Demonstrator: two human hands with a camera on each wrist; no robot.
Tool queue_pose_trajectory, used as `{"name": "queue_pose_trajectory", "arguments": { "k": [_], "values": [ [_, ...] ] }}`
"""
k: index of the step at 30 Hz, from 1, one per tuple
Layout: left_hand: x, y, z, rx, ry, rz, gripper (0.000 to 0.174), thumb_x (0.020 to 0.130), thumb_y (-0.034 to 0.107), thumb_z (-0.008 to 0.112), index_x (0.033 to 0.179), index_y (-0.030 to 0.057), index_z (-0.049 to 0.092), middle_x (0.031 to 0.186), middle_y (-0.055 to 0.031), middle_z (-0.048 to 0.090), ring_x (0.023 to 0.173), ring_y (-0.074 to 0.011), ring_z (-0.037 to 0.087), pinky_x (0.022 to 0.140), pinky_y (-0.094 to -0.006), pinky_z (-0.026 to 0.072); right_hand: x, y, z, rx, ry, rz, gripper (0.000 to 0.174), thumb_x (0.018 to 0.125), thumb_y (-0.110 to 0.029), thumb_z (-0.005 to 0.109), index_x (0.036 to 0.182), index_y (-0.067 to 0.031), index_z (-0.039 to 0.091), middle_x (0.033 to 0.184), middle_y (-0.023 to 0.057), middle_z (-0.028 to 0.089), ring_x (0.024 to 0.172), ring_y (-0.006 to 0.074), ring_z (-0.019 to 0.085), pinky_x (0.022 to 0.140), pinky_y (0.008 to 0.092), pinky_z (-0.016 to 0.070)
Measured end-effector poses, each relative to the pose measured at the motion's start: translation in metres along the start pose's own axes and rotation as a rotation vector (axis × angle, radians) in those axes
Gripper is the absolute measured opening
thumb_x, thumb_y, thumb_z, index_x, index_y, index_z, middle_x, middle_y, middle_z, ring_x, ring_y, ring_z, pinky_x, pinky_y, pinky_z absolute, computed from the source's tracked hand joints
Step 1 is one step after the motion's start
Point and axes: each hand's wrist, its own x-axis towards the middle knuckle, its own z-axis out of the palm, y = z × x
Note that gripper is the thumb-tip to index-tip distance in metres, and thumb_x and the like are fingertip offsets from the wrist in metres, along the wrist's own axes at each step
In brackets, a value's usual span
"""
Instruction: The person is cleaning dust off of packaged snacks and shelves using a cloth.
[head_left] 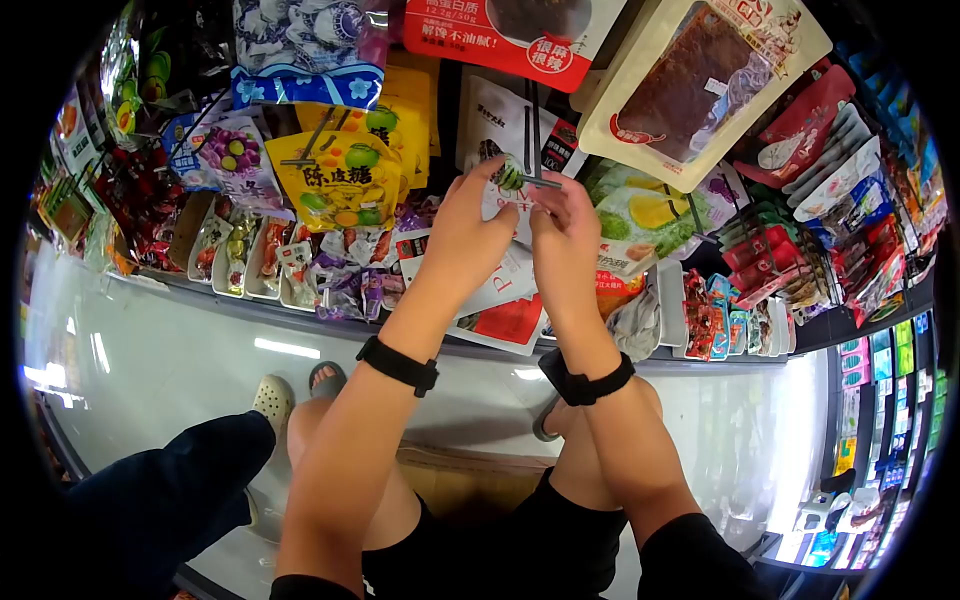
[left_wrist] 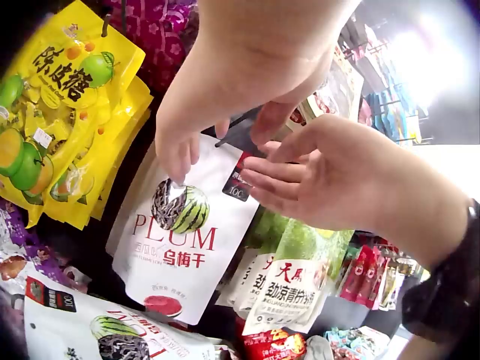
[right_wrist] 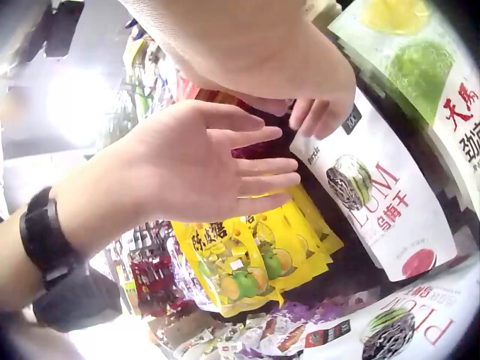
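Note:
A white plum snack bag (left_wrist: 161,289) with a watermelon picture hangs upright beside a dark metal hook (head_left: 535,125). My left hand (head_left: 472,228) is at the left of the bag's upper part; in the left wrist view its fingertips (left_wrist: 184,159) overlap the printed front, the thumb standing apart. On the other side, my right hand (head_left: 566,240) is beside the hook's end, fingers loosely extended towards the bag's upper right corner. In the right wrist view, the left hand's fingers are spread and nearly straight. A second plum bag (left_wrist: 112,326) lies lower down.
Yellow candy bags (head_left: 345,180) hang at left; green-pictured bags (left_wrist: 289,259) hang at right. Large packs (head_left: 700,90) hang overhead. Small trays of snacks (head_left: 265,260) line the shelf's front edge. Another person's leg (head_left: 190,470) and shoe (head_left: 272,402) are at lower left.

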Motion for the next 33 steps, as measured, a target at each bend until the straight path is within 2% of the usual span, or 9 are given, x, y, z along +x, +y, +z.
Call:
{"name": "queue_pose_trajectory", "arguments": {
  "k": [2, 7, 13, 14, 18, 22, 28, 30, 33],
  "values": [
    [0.009, 0.002, 0.008, -0.114, -0.008, -0.003, 0.054, 0.087, 0.007, 0.058, 0.140, 0.0064, 0.049, 0.137, -0.0174, 0.053, 0.131, -0.0281, 0.049, 0.105, -0.0337, 0.0387, 0.011, 0.003, 0.005, 0.211, -0.104, 0.180, 0.035, 0.085, 0.007, 0.056, 0.120, 0.0023, 0.057, 0.105, 0.0121, 0.067, 0.097, 0.0167, 0.064, 0.069, 0.0274, 0.0523],
    [0.037, -0.011, 0.020, -0.345, -0.007, 0.107, 0.054, 0.085, 0.001, 0.054, 0.139, 0.0033, 0.050, 0.137, -0.0139, 0.054, 0.129, -0.0241, 0.050, 0.106, -0.0324, 0.0370, 0.045, 0.024, 0.019, 0.234, -0.129, 0.086, 0.047, 0.081, 0.007, 0.053, 0.128, 0.0038, 0.053, 0.114, 0.0142, 0.065, 0.101, 0.0190, 0.063, 0.070, 0.0279, 0.0526],
    [0.056, -0.023, 0.015, -0.516, 0.038, -0.044, 0.050, 0.082, 0.001, 0.055, 0.132, -0.0037, 0.053, 0.130, -0.0195, 0.058, 0.124, -0.0285, 0.054, 0.105, -0.0320, 0.0392, 0.069, 0.023, 0.025, 0.240, -0.246, 0.065, 0.049, 0.101, -0.022, 0.050, 0.146, -0.0040, 0.042, 0.141, 0.0138, 0.049, 0.126, 0.0211, 0.054, 0.101, 0.0331, 0.0445],
    [0.056, -0.026, 0.014, -0.496, 0.070, -0.006, 0.049, 0.081, 0.002, 0.055, 0.130, -0.0045, 0.054, 0.126, -0.0193, 0.060, 0.120, -0.0289, 0.056, 0.103, -0.0319, 0.0405, 0.078, 0.029, 0.024, 0.231, -0.309, 0.037, 0.081, 0.075, -0.002, 0.056, 0.152, -0.0072, 0.033, 0.139, 0.0145, 0.054, 0.119, 0.0215, 0.055, 0.095, 0.0288, 0.0463],
    [0.045, -0.031, 0.001, -0.271, 0.189, -0.082, 0.042, 0.085, 0.006, 0.055, 0.125, -0.0020, 0.059, 0.109, -0.0129, 0.064, 0.095, -0.0198, 0.061, 0.081, -0.0274, 0.0466, 0.089, 0.056, 0.026, 0.097, -0.311, 0.136, 0.089, 0.074, -0.002, 0.061, 0.155, -0.0067, 0.026, 0.144, 0.0164, 0.050, 0.123, 0.0231, 0.053, 0.098, 0.0323, 0.0454],
    [0.027, -0.021, -0.019, -0.380, 0.209, -0.179, 0.023, 0.088, 0.004, 0.053, 0.106, -0.0054, 0.065, 0.083, -0.0101, 0.064, 0.073, -0.0159, 0.064, 0.067, -0.0277, 0.0497, 0.077, 0.076, 0.035, -0.041, -0.164, 0.003, 0.044, 0.086, -0.012, 0.061, 0.128, -0.0009, 0.053, 0.105, 0.0113, 0.068, 0.093, 0.0175, 0.065, 0.078, 0.0314, 0.0512],
    [-0.001, -0.003, -0.051, -0.199, 0.067, -0.157, 0.024, 0.096, 0.010, 0.048, 0.098, -0.0057, 0.066, 0.063, -0.0032, 0.056, 0.056, -0.0105, 0.055, 0.054, -0.0252, 0.0434, 0.019, 0.134, 0.014, -0.372, -0.582, 0.317, 0.040, 0.084, -0.013, 0.058, 0.122, -0.0024, 0.060, 0.091, 0.0094, 0.068, 0.080, 0.0144, 0.063, 0.070, 0.0304, 0.0511],
    [-0.013, 0.003, -0.071, -0.102, 0.074, -0.228, 0.031, 0.100, 0.018, 0.046, 0.098, -0.0041, 0.067, 0.059, -0.0015, 0.054, 0.053, -0.0094, 0.053, 0.053, -0.0251, 0.0416, -0.017, 0.134, 0.007, -0.691, -0.721, 0.257, 0.039, 0.080, -0.021, 0.063, 0.114, -0.0016, 0.061, 0.095, 0.0196, 0.071, 0.093, 0.0357, 0.069, 0.082, 0.0453, 0.0532],
    [-0.021, -0.011, -0.087, -0.140, 0.112, -0.258, 0.033, 0.101, 0.024, 0.047, 0.100, -0.0020, 0.068, 0.057, -0.0014, 0.052, 0.052, -0.0096, 0.051, 0.053, -0.0269, 0.0415, -0.055, 0.133, 0.001, -0.967, -0.916, 0.264, 0.032, 0.085, -0.021, 0.062, 0.112, -0.0040, 0.060, 0.097, 0.0195, 0.068, 0.092, 0.0336, 0.067, 0.076, 0.0442, 0.0539]
  ]
}}
